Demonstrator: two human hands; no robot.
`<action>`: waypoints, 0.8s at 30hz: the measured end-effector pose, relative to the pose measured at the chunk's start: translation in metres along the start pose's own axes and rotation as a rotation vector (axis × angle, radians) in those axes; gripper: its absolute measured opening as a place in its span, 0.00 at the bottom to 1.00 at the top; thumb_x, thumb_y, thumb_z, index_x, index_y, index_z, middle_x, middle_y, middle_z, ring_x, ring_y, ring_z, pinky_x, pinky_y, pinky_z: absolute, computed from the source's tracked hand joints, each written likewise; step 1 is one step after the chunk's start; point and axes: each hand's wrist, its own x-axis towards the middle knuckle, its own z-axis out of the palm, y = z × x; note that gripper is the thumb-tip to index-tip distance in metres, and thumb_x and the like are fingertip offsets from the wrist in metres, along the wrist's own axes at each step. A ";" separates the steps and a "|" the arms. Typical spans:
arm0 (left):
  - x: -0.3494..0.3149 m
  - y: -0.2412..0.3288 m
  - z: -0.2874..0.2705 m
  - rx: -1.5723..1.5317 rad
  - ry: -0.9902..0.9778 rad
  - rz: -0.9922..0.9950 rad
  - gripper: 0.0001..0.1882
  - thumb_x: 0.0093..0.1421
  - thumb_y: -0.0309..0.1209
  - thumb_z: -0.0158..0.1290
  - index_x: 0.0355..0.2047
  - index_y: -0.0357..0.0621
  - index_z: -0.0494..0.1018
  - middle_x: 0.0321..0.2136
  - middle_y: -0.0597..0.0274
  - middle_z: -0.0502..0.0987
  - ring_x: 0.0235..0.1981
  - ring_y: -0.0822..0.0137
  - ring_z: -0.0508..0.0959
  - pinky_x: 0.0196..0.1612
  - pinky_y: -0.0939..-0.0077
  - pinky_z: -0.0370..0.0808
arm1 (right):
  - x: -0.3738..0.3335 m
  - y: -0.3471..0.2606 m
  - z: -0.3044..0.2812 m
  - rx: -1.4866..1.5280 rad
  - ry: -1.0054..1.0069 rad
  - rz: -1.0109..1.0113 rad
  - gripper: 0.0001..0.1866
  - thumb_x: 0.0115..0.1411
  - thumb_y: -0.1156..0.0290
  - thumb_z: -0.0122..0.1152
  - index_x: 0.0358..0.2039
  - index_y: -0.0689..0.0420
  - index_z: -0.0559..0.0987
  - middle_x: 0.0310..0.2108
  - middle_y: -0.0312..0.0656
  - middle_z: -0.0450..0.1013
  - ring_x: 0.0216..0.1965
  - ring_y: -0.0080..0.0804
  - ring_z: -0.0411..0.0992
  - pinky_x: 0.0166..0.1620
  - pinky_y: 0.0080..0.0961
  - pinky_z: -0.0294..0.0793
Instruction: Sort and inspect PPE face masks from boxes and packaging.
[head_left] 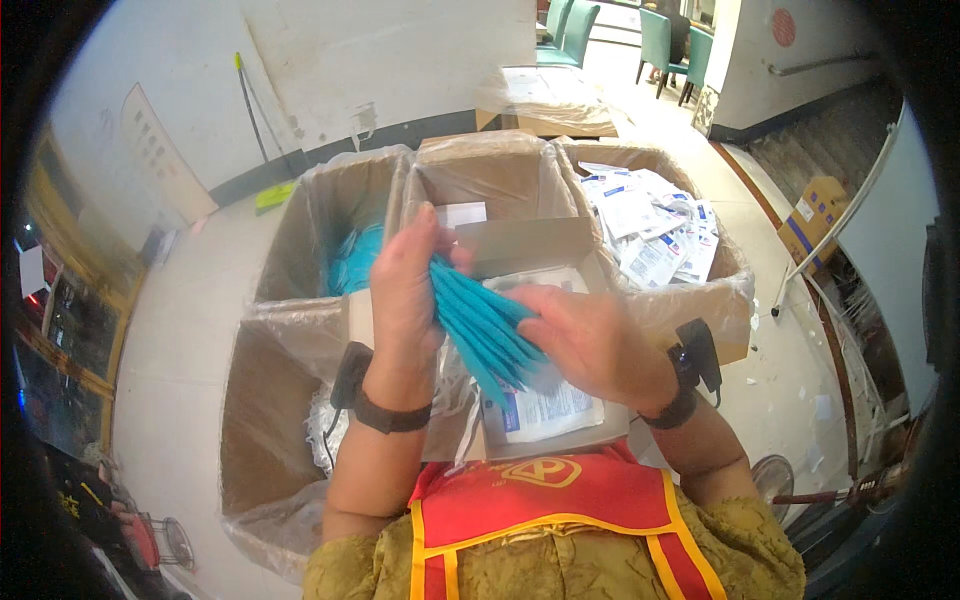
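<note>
My left hand (pixel 405 285) is closed round the upper end of a bundle of thin, flat teal pieces (pixel 478 322). The pieces fan out downward, and their exact kind I cannot make out. My right hand (pixel 590 340) pinches the right side of the same bundle, its fingertips slightly blurred. Below the bundle is an open small cardboard box (pixel 522 245), with a white packet with blue print (pixel 552 412) lying inside. More teal pieces (pixel 357 265) lie in the plastic-lined carton (pixel 300 235) left of my left hand.
A lined carton (pixel 745 285) at right holds several white packets (pixel 655 225). Another lined carton (pixel 480 160) stands at the back middle. White strips (pixel 328 425) lie in the near-left carton (pixel 262 400). A green-edged broom (pixel 272 197) is by the wall; a taped box (pixel 815 220) stands far right.
</note>
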 end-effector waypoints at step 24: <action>-0.119 -0.030 -0.029 0.429 -0.751 -0.248 0.42 0.52 0.41 0.64 0.60 0.42 0.54 0.52 0.58 0.65 0.53 0.65 0.65 0.55 0.72 0.64 | -0.106 -0.008 -0.016 0.414 -0.431 0.372 0.36 0.60 0.62 0.58 0.63 0.59 0.52 0.52 0.62 0.65 0.53 0.54 0.67 0.53 0.40 0.67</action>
